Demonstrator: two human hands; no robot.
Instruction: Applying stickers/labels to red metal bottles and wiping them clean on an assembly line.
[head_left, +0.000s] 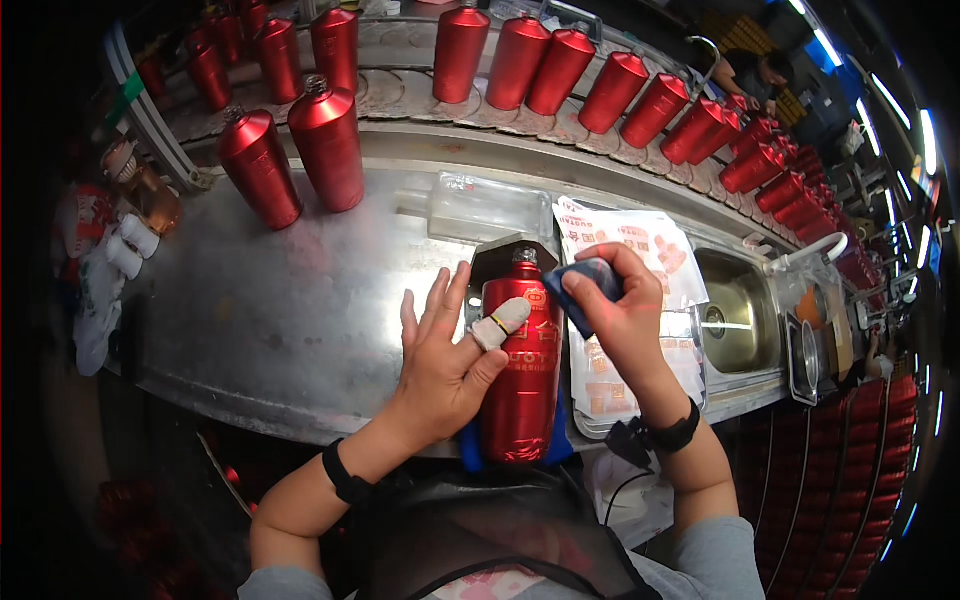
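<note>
A glossy red bottle (521,400) with gold print lies in front of me, its clear threaded neck pointing away, on a rest with blue edges. My left hand (437,375) is spread at its left side. That hand's index finger, wrapped in white cloth with a dark band, rests on the bottle's upper front. My right hand (628,305) pinches a flat dark blue pad (583,290) just right of the bottle's shoulder; whether the pad touches the bottle I cannot tell. Beside it, sheets of printed labels (640,245) lie overlapping on a tray.
Two red bottles (328,150) stand at the left back of the metal table (250,330). Beyond runs a conveyor (400,95) carrying many more. A clear plastic box (490,207) sits behind my bottle. To the right are a sink (735,320), a faucet (810,250) and, farther off, a co-worker (750,80).
</note>
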